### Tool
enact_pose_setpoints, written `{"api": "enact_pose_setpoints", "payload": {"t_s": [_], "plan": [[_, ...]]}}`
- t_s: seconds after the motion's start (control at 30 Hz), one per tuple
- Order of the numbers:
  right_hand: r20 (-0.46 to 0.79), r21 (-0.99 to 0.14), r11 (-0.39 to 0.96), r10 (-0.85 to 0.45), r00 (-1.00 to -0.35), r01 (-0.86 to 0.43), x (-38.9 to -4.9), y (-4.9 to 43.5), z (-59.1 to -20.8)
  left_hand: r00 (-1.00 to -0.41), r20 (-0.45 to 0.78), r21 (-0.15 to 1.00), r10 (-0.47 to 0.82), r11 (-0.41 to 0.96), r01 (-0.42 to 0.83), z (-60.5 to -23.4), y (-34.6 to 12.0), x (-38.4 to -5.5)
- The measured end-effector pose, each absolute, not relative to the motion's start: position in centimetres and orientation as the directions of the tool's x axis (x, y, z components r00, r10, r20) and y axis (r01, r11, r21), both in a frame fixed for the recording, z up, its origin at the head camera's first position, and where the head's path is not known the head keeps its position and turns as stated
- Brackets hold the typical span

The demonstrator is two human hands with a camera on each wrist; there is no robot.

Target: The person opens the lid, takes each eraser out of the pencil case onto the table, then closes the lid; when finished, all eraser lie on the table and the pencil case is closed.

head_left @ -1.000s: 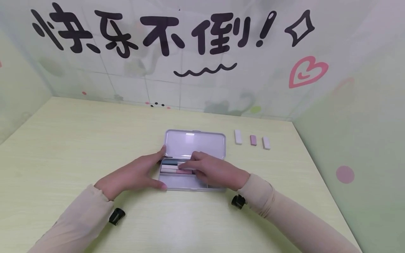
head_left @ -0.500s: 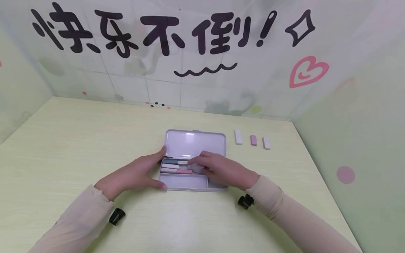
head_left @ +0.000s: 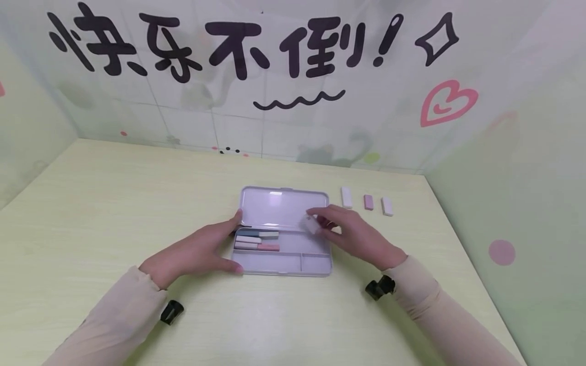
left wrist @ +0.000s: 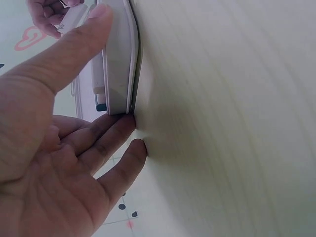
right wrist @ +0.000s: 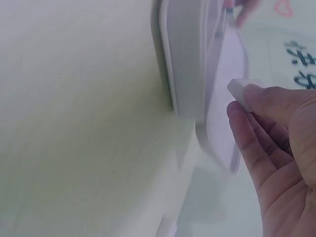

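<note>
An open pale lilac pencil case (head_left: pixel 267 263) lies in front of me, its lid tipped back. My left hand (head_left: pixel 194 250) holds the case at its left end, thumb at the front corner and fingers toward the back; the left wrist view shows the fingertips against its side. Between the thumb and fingers of my right hand (head_left: pixel 361 236) is a small white eraser (head_left: pixel 312 223), raised over the right part of the case. The right wrist view shows the pinched eraser (right wrist: pixel 239 91) too. Several slim blocks, white, pink (head_left: pixel 268 247) and blue-grey, lie in the case's rear left compartment.
Behind and right of the case, a white block (head_left: pixel 346 197), a pink block (head_left: pixel 368 202) and another white block (head_left: pixel 387 206) stand apart in a row on the pale wood table (head_left: pixel 137 203). Printed walls border the table at the back and sides.
My right hand has lifted the white eraser from the rear compartment and carried it up and to the right. The left hand stays at the case's left end.
</note>
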State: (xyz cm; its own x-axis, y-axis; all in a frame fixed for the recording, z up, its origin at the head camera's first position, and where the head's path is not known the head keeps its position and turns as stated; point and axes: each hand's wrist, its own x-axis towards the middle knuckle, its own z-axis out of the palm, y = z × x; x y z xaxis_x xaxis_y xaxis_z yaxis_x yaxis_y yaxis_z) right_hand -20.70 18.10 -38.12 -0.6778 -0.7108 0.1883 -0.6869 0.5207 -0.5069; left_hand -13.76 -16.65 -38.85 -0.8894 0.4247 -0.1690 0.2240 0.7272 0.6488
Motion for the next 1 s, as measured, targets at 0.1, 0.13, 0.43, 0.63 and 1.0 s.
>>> {"api": "enact_pose_setpoints", "payload": {"t_s": [0.1, 0.13, 0.43, 0.63, 1.0], "plan": [[0.232, -0.523, 0.535, -0.66, -0.715, -0.663, -21.4, 19.8, -38.2, -0.889, -0.167, 0.649, 0.426, 0.727, 0.226, -38.9, -16.6, -13.8], [0.241, -0.53, 0.544, -0.639, -0.731, -0.65, -21.6, 20.4, -38.2, -0.89, -0.167, 0.648, 0.425, 0.728, 0.226, -38.9, -16.6, -13.8], [0.217, -0.571, 0.676, -0.424, -0.879, -0.467, -23.3, 25.3, -39.1, -0.89, -0.175, 0.639, 0.422, 0.736, 0.224, -38.9, -16.7, -13.8], [0.21, -0.572, 0.718, -0.338, -0.917, -0.396, -24.0, 28.5, -39.8, -0.888, -0.18, 0.642, 0.424, 0.734, 0.221, -39.0, -16.6, -13.9], [0.195, -0.571, 0.765, -0.225, -0.955, -0.297, -24.7, 33.0, -39.3, -0.888, -0.183, 0.632, 0.423, 0.742, 0.223, -38.7, -16.6, -13.9]]}}
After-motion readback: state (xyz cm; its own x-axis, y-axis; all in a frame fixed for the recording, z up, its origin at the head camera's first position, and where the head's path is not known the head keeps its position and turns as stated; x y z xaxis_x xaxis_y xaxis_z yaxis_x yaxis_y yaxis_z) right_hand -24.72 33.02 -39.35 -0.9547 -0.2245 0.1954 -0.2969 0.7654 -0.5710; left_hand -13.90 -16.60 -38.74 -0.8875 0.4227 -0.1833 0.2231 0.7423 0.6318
